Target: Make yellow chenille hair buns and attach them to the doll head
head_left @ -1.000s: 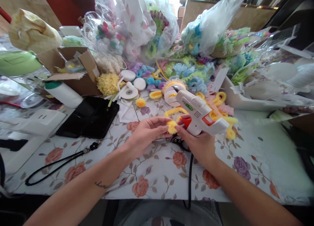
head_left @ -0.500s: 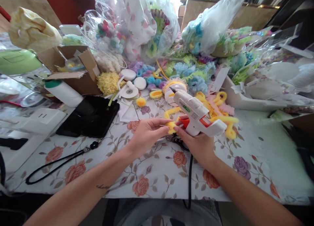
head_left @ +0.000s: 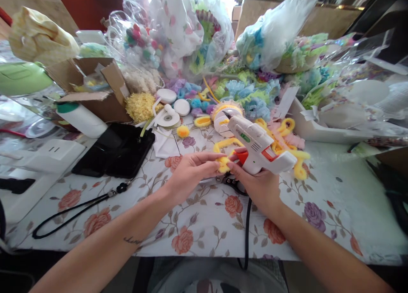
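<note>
While the left hand (head_left: 188,174) pinches a small yellow chenille piece (head_left: 223,165) between thumb and fingers, the right hand (head_left: 259,189) wraps a white glue gun (head_left: 255,142), its thumb and fingertips meeting that piece just left of the gun. Shaping seems partway along: the piece is bunched, though fingers hide whether its end is secured. A yellow loop (head_left: 202,122) and an orange-yellow pompom (head_left: 182,131) lie left of the gun, yellow chenille lengths (head_left: 299,167) right of it, all unattached. Compared with half a second ago, the gun sits slightly farther right; loop and pompom haven't moved.
</note>
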A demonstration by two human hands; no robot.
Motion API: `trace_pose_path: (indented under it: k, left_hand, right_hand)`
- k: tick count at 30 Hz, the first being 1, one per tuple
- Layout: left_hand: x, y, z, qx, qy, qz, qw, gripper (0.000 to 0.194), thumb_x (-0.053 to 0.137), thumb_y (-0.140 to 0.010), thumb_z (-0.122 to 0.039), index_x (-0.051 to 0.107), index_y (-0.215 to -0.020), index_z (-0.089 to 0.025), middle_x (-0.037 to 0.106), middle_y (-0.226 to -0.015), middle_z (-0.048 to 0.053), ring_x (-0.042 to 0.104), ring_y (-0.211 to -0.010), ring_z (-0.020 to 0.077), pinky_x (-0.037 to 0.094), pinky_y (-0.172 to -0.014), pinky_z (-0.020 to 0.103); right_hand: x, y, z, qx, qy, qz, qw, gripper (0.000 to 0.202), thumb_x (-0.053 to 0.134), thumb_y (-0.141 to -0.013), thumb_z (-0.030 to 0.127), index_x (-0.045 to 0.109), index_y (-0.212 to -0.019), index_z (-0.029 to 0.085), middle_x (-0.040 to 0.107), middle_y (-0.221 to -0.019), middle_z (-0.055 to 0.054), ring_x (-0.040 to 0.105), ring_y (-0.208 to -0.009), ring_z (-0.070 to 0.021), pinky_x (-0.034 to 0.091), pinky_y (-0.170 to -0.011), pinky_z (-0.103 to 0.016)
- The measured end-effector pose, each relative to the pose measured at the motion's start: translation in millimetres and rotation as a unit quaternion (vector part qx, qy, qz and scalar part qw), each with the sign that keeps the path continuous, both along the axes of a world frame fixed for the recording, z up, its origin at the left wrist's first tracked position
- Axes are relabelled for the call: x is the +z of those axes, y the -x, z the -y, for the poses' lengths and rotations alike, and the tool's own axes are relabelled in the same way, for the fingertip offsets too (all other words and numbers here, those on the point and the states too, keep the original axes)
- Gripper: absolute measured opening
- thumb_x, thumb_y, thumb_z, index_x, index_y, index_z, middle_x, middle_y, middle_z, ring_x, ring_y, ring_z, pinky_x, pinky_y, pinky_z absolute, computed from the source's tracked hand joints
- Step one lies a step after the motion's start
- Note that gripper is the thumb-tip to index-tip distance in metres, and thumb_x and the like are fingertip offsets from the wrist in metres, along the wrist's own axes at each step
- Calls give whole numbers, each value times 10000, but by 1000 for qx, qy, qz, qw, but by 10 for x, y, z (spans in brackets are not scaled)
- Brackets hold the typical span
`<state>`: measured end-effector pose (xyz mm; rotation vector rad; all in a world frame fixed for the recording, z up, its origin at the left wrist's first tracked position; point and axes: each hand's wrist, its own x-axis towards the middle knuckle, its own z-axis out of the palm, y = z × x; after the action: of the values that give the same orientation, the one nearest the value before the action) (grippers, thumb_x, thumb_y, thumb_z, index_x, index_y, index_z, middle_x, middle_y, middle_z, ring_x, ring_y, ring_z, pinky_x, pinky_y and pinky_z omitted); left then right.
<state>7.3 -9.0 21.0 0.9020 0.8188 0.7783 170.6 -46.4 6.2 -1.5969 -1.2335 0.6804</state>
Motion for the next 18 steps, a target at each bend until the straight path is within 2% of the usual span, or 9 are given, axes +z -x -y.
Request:
trace_pose_path:
  k: [7,13,18]
  left_hand:
    - [8,-6,7,4,-15,-32,999,259,756,-729,-228,763,-980,-167,756,-913,73,678,-939,207,501,-896,322]
    - [-6,5,-7,7,-9,-14,1000,225,758,-717,-201,771,-941,-180,756,-852,50,684,-860,178,506,-859,298]
    - [-29,15,-36,-8,20,16,1000,247,745,-734,-204,753,-980,-183,748,-893,60,682,-866,170,497,-858,291]
  right_hand:
    - [-36,2,3,-2,-2,12,1000,290,733,-725,444,720,-944,254,718,-800,-12,678,-774,-226,538,-833,-444]
    - [-16,-6,8,-2,-5,4,1000,278,731,-726,451,709,-925,260,706,-759,2,668,-700,-208,555,-753,-408]
    - [-18,-9,5,-14,-4,28,1000,262,729,-725,455,719,-905,265,714,-787,-2,673,-703,-210,556,-767,-416]
